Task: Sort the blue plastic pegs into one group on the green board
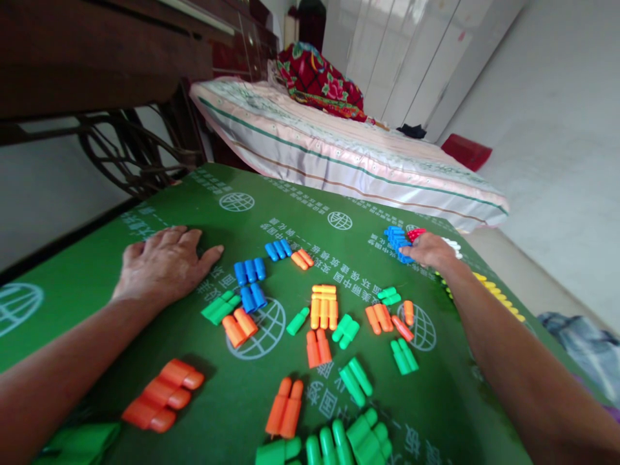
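My left hand (pixel 162 268) lies palm down on the green board at the left, fingers stretched out and holding nothing. At the far right, my right hand (pixel 431 252) has its fingertips closed at the edge of a group of blue plastic bullet-shaped toy blocks (pixel 394 237). A blue block seems to be between its thumb and fingers, partly hidden. Red blocks (pixel 416 234) show just beyond the fingers, and white blocks (pixel 453 245) sit behind the hand. Yellow blocks (pixel 498 296) form a row beside the right forearm, which partly covers some yellow-green pieces.
Loose orange blocks (pixel 323 307), green blocks (pixel 356 381) and blue blocks (pixel 249 271) are scattered over the green board (pixel 194 200). A bed (pixel 339 142) stands beyond its far edge. A sewing-machine-like iron stand (pixel 130 148) is at the left, and cloth (pixel 581 342) lies at the right.
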A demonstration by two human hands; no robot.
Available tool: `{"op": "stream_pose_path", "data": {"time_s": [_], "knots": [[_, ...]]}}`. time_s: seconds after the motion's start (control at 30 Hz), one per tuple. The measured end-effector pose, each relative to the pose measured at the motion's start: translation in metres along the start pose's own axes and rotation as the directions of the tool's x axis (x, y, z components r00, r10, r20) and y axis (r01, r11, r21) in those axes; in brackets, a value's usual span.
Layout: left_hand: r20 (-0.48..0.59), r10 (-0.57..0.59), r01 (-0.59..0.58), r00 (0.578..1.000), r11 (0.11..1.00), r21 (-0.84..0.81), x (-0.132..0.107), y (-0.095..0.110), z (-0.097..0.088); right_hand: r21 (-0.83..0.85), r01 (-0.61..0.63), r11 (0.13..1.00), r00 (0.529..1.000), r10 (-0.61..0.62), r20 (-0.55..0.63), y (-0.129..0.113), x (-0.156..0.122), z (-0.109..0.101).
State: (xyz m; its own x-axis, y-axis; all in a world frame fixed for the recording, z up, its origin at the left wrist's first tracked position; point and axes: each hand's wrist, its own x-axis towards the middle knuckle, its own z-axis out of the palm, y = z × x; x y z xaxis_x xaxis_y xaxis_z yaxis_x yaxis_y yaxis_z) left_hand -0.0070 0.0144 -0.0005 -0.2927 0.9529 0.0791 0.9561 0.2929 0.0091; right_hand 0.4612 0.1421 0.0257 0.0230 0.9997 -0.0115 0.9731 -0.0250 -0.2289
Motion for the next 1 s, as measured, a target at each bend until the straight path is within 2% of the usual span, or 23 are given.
{"op": "stream_pose_path", "data": {"time_s": [0.1, 0.3, 0.63, 0.8, 1.0], "knots": [[-0.002, -0.002, 0.002, 1.000, 1.000, -0.001, 0.000, -0.001, 0.002, -0.186, -0.153, 0.971, 0.978, 0.176, 0.111, -0.009, -0.003, -0.005], [-0.010, 0.005, -0.005, 1.000, 1.000, 0.003, 0.002, -0.002, 0.005, -0.227, -0.150, 0.962, 0.977, 0.180, 0.118, -0.020, -0.009, -0.011], [-0.046, 0.023, -0.023, 0.999, 1.000, 0.000, 0.003, -0.006, 0.009, -0.088, -0.198, 0.976, 0.974, 0.206, 0.095, -0.018, -0.019, -0.018], [-0.049, 0.022, -0.022, 0.999, 1.000, 0.003, 0.004, -0.006, 0.010, -0.009, -0.242, 0.970, 0.966, 0.241, 0.089, -0.009, -0.019, -0.014], [-0.039, 0.018, -0.018, 0.999, 1.000, 0.002, 0.002, -0.004, 0.006, 0.036, -0.253, 0.967, 0.967, 0.253, 0.009, -0.011, -0.026, -0.015]]}}
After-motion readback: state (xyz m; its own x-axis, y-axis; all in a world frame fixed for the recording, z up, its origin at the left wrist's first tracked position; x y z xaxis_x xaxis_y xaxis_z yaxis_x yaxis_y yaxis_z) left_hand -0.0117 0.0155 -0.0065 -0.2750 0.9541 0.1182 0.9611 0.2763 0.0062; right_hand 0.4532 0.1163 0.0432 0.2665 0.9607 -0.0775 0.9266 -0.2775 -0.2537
